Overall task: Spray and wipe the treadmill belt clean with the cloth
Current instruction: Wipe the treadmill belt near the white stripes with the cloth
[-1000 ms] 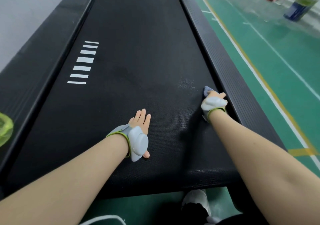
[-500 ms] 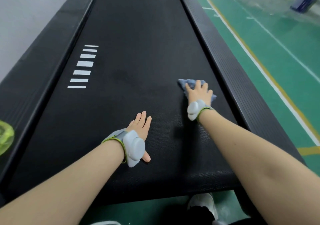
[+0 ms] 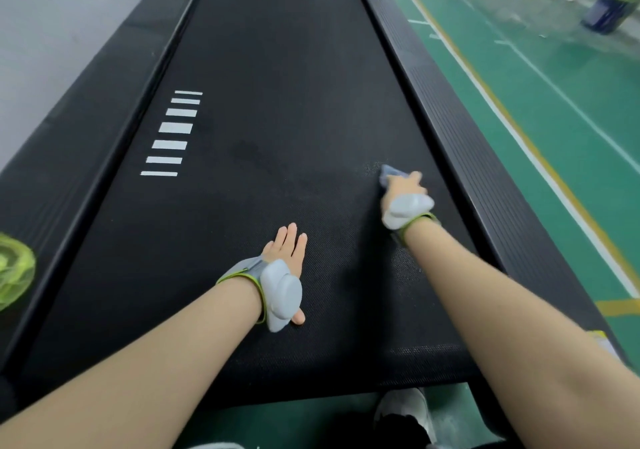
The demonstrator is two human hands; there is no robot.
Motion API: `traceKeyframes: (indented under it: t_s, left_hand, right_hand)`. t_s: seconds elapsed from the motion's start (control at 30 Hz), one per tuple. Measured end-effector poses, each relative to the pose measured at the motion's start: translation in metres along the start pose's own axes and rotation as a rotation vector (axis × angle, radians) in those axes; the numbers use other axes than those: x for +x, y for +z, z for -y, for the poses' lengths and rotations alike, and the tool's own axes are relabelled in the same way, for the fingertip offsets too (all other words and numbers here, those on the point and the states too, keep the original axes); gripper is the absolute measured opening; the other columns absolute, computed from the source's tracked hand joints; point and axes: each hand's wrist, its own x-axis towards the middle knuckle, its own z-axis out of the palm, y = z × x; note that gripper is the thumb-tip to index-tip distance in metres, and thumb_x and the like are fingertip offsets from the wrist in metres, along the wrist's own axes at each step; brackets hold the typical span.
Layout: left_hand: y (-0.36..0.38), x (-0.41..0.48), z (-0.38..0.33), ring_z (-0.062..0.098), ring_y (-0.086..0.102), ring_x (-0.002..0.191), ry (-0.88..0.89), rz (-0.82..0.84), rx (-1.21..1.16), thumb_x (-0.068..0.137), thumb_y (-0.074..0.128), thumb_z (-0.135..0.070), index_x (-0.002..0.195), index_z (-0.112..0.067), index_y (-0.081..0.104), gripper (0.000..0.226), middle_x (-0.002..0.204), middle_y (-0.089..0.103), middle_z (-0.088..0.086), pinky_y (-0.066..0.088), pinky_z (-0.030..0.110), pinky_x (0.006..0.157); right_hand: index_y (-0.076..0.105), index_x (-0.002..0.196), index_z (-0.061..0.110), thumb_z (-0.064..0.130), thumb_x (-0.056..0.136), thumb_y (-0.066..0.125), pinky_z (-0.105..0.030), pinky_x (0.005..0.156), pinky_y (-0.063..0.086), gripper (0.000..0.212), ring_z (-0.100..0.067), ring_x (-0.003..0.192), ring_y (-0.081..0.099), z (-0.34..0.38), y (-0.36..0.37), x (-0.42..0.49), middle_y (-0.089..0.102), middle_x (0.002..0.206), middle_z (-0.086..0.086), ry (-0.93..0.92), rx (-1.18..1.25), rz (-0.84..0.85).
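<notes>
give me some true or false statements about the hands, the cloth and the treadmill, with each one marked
1. The left hand lies flat on the treadmill belt and holds nothing. True.
2. The cloth is under the left hand. False: it is under the right hand, near the belt's right edge.
3. The white stripes are on the belt's right side. False: they are on its left side.
4. A blue bottle is on the green floor to the right of the treadmill. True.
</notes>
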Motion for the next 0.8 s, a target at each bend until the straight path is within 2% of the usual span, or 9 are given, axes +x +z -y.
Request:
traceKeyframes:
  t_s: [0.13,0.2,0.23,0.3,0.37,0.47,0.67,0.73,0.8]
  left_hand:
    - [0.000,0.002,-0.002,0.038,-0.014,0.144,-0.003,-0.026,0.049,0.067,0.076,-0.050,0.148,-0.001,-0.015,0.131,0.153,-0.020,0.023,0.006,0.040,0.119]
    - [-0.002,0.002,-0.002,0.038,-0.010,0.144,0.014,-0.018,0.065,0.068,0.075,-0.051,0.150,-0.007,-0.010,0.126,0.154,-0.016,0.023,0.009,0.038,0.121]
    - [-0.002,0.002,-0.001,0.038,-0.010,0.144,0.020,-0.016,0.046,0.067,0.076,-0.050,0.150,-0.008,-0.010,0.126,0.153,-0.016,0.023,0.008,0.037,0.121]
    - [0.000,0.002,0.001,0.037,-0.017,0.144,0.016,-0.031,-0.027,0.065,0.080,-0.045,0.150,-0.005,-0.013,0.132,0.153,-0.021,0.022,0.003,0.039,0.119]
    - [0.004,0.001,0.003,0.034,-0.020,0.143,0.009,-0.036,-0.049,0.064,0.080,-0.045,0.148,-0.002,-0.017,0.135,0.153,-0.024,0.020,0.000,0.038,0.119]
    - [0.004,0.001,0.003,0.034,-0.021,0.143,0.006,-0.018,-0.035,0.065,0.078,-0.048,0.146,-0.001,-0.020,0.135,0.153,-0.026,0.020,-0.001,0.039,0.119]
    - [0.003,0.002,0.004,0.035,-0.022,0.143,0.015,-0.001,-0.028,0.066,0.077,-0.050,0.146,0.000,-0.022,0.136,0.152,-0.028,0.020,-0.002,0.041,0.119]
    - [0.003,0.001,0.004,0.036,-0.022,0.143,0.016,0.002,-0.029,0.066,0.077,-0.049,0.146,0.000,-0.021,0.136,0.152,-0.027,0.021,-0.001,0.041,0.119]
    - [0.002,0.002,0.003,0.036,-0.020,0.143,0.011,-0.004,-0.014,0.066,0.077,-0.049,0.146,0.000,-0.020,0.135,0.152,-0.026,0.021,0.000,0.041,0.119]
  right_hand:
    - [0.044,0.134,0.020,0.007,0.095,0.038,-0.039,0.093,0.043,0.042,-0.034,0.126,0.033,0.081,0.016,-0.051,0.026,0.138,-0.011,-0.370,0.068,0.123]
    - [0.041,0.134,0.019,0.005,0.093,0.041,-0.036,0.078,0.042,0.043,-0.035,0.124,0.033,0.097,0.028,-0.070,0.026,0.138,-0.013,-0.538,0.012,0.035]
    - [0.039,0.135,0.019,0.007,0.093,0.041,-0.036,0.075,0.040,0.043,-0.035,0.124,0.032,0.096,0.034,-0.072,0.026,0.140,-0.013,-0.557,-0.015,-0.023]
    - [0.036,0.139,0.021,0.012,0.097,0.037,-0.038,0.082,0.039,0.043,-0.035,0.125,0.031,0.081,0.037,-0.065,0.025,0.143,-0.013,-0.554,-0.061,-0.103]
    - [0.033,0.142,0.021,0.015,0.099,0.032,-0.041,0.088,0.039,0.044,-0.034,0.125,0.033,0.059,0.037,-0.054,0.026,0.142,-0.014,-0.525,-0.116,-0.145]
    - [0.031,0.143,0.020,0.014,0.100,0.028,-0.043,0.088,0.039,0.044,-0.035,0.124,0.034,0.018,0.034,-0.041,0.030,0.139,-0.015,-0.374,-0.152,-0.153]
    - [0.027,0.146,0.021,0.019,0.101,0.032,-0.046,0.096,0.037,0.045,-0.038,0.127,0.030,-0.083,0.018,-0.017,0.028,0.140,-0.015,0.028,-0.216,-0.081]
    - [0.021,0.147,0.018,0.018,0.099,0.037,-0.047,0.098,0.036,0.051,-0.038,0.128,0.027,-0.105,0.016,-0.015,0.023,0.143,-0.015,0.095,-0.236,-0.060]
    - [0.023,0.145,0.014,0.020,0.099,0.036,-0.048,0.099,0.035,0.048,-0.037,0.128,0.030,-0.106,0.014,-0.017,0.024,0.144,-0.015,0.146,-0.192,-0.028]
